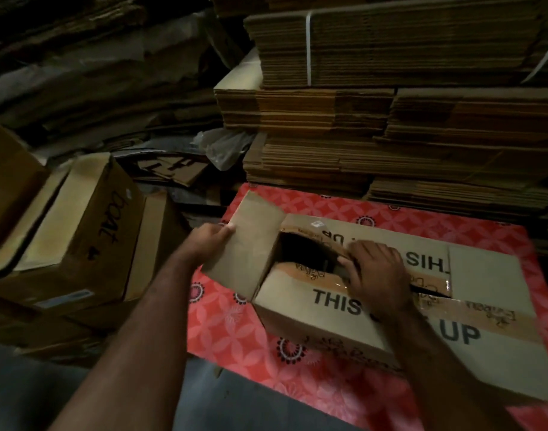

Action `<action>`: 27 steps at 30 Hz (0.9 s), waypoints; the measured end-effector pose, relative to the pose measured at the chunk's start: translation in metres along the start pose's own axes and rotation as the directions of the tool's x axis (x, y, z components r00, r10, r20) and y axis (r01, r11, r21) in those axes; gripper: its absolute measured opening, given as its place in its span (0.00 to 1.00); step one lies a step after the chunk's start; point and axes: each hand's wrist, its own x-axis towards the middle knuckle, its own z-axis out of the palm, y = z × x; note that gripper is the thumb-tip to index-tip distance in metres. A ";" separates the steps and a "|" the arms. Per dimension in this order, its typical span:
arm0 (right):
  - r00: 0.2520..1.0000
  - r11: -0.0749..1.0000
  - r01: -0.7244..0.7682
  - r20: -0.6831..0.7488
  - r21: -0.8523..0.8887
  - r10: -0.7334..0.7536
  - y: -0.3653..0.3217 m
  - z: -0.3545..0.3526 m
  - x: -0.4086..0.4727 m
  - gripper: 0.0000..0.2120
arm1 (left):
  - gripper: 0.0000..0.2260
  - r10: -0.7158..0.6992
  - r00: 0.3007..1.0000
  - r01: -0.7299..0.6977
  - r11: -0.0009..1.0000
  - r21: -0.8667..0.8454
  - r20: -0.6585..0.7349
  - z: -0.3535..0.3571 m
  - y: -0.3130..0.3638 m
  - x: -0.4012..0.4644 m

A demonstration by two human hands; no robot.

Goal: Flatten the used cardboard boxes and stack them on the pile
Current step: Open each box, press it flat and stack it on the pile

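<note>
A brown cardboard box (322, 321) printed "THIS SIDE UP" lies on a red patterned mat (235, 325). Its end flap (251, 244) is swung open at the left, and a dark gap shows between the top flaps. My left hand (212, 236) grips the edge of that end flap. My right hand (375, 272) has its fingers curled over the edge of a taped top flap at the gap. Strips of brown tape run along the top seam.
Tall stacks of flattened cardboard (391, 119) rise behind the mat, some bound with white strapping. A box marked "boat" (89, 231) and other boxes stand at the left. A crumpled plastic bag (223, 147) lies by the stacks. Grey floor (33, 396) shows at the lower left.
</note>
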 end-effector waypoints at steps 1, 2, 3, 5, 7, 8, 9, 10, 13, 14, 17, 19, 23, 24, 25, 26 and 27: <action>1.000 1.000 0.008 0.020 -0.010 -0.008 0.002 0.002 0.002 0.15 | 0.15 -0.010 1.000 0.013 0.986 0.168 -0.018 0.003 -0.011 0.008; 0.999 1.000 0.009 0.046 -0.024 -0.008 0.004 0.003 0.005 0.15 | 0.16 0.025 0.998 -0.006 0.950 0.313 -0.059 0.010 -0.019 0.016; 0.997 0.999 0.005 0.080 -0.040 -0.001 0.003 0.003 0.008 0.14 | 0.18 0.120 0.989 -0.078 0.919 0.386 -0.088 0.021 -0.021 0.018; 0.987 0.997 -0.033 0.153 -0.068 0.043 -0.003 0.003 0.007 0.16 | 0.14 0.303 0.951 -0.263 0.903 0.338 -0.068 0.051 -0.021 0.018; 0.975 0.993 -0.075 0.202 -0.093 0.093 -0.013 0.000 0.000 0.19 | 0.12 0.287 0.956 -0.294 0.933 0.206 0.064 0.083 -0.020 0.014; 0.966 0.988 -0.101 0.228 -0.115 0.125 -0.018 -0.004 -0.003 0.21 | 0.16 0.240 0.957 -0.267 0.947 0.176 0.159 0.093 -0.021 0.014; 0.950 0.982 -0.129 0.268 -0.136 0.162 -0.025 -0.008 -0.007 0.23 | 0.20 0.198 0.946 -0.252 0.947 0.201 0.257 0.095 -0.022 0.013; 0.928 0.976 -0.158 0.316 -0.150 0.199 -0.032 -0.013 -0.011 0.24 | 0.22 0.159 0.937 -0.238 0.942 0.235 0.310 0.093 -0.025 0.014; 0.876 0.959 -0.223 0.397 -0.173 0.275 -0.050 -0.030 -0.009 0.24 | 0.13 0.187 0.972 -0.224 0.922 0.316 0.144 0.072 -0.023 0.021; 0.876 0.956 -0.230 0.390 -0.181 0.284 -0.056 -0.037 -0.006 0.23 | 0.11 0.250 0.967 -0.251 0.915 0.315 0.044 0.064 -0.019 0.021; 0.875 0.936 -0.306 0.335 -0.177 0.349 -0.078 -0.066 0.009 0.21 | 0.08 0.502 0.859 -0.472 0.853 0.223 -0.102 0.044 0.001 0.017; 0.872 0.915 -0.360 0.282 -0.181 0.399 -0.093 -0.089 0.017 0.18 | 0.09 0.564 0.824 -0.564 0.812 0.152 0.046 0.033 0.016 0.011; 0.828 0.888 -0.429 0.321 -0.166 0.459 -0.114 -0.141 0.016 0.11 | 0.18 0.513 0.794 -0.562 0.824 0.071 0.327 0.022 0.033 0.000; 0.783 0.885 -0.438 0.416 -0.158 0.462 -0.116 -0.152 0.010 0.10 | 0.21 0.508 0.779 -0.568 0.821 0.068 0.367 0.022 0.034 -0.004; 0.713 0.878 -0.460 0.535 -0.131 0.453 -0.119 -0.161 0.001 0.11 | 0.25 0.505 0.765 -0.576 0.814 0.074 0.400 0.025 0.031 -0.008; 0.625 0.864 -0.491 0.645 -0.113 0.440 -0.121 -0.163 -0.009 0.15 | 0.31 0.508 0.749 -0.593 0.800 0.089 0.426 0.028 0.027 -0.013; 0.551 0.857 -0.498 0.714 -0.133 0.431 -0.123 -0.160 -0.021 0.20 | 0.39 0.517 0.727 -0.621 0.776 0.111 0.452 0.033 0.023 -0.018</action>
